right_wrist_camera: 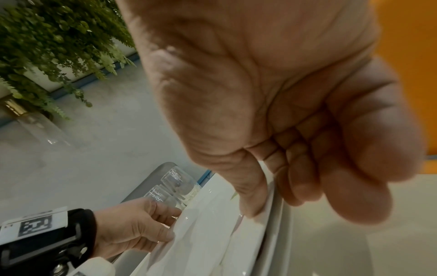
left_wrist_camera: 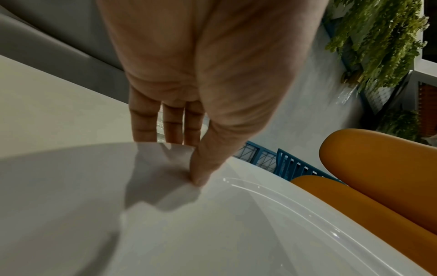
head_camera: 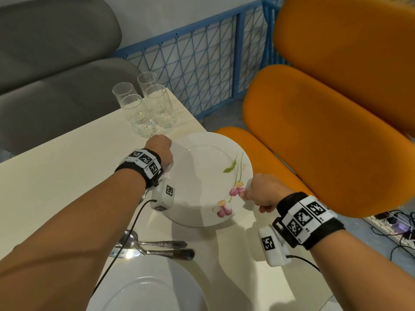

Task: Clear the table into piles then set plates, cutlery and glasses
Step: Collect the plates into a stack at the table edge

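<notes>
plate (head_camera: 202, 176) gripped by both hands, right wrist shows fern (right_wrist_camera: 47, 37)

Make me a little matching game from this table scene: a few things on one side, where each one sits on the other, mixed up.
Things:
1. flowered plate
2. glasses
3. cutlery
4. plain plate

Places:
A. far corner of the table
B. nearest the camera, at the bottom edge
C. held at its rim by both hands
D. lying between the two plates

Pairs: 1-C, 2-A, 3-D, 4-B
</notes>
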